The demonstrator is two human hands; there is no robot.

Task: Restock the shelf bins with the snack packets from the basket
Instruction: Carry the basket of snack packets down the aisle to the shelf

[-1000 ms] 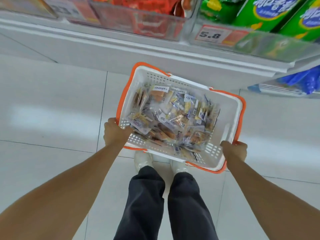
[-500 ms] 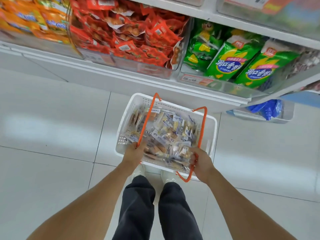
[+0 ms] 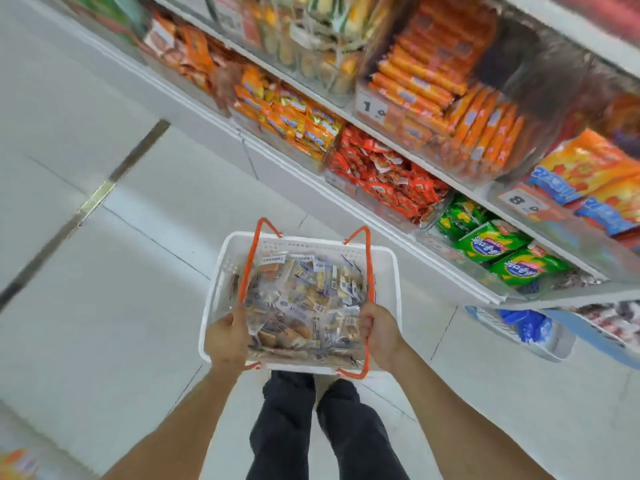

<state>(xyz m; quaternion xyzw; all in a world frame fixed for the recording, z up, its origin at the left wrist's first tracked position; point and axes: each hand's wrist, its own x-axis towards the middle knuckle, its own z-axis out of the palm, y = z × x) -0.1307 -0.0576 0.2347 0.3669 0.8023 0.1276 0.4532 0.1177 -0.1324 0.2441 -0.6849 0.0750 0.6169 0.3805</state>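
A white plastic basket (image 3: 388, 271) with two orange handles hangs in front of me above the floor. It is full of small clear snack packets (image 3: 304, 299). My left hand (image 3: 225, 341) grips the left orange handle. My right hand (image 3: 379, 332) grips the right orange handle. The shelf bins run diagonally up the right side, holding red packets (image 3: 384, 178), orange packets (image 3: 294, 119) and green bags (image 3: 495, 251).
White tiled floor (image 3: 121, 289) spreads to the left with a dark metal strip (image 3: 93, 199) across it. My legs and shoes (image 3: 311, 427) are below the basket. A low bin with blue packets (image 3: 526, 323) juts out at the lower right. Price tags (image 3: 523, 202) line the shelf edges.
My hands moved from the basket's rim to its orange handles, which now stand up. The view has tilted up and turned, showing more shelf levels on the right.
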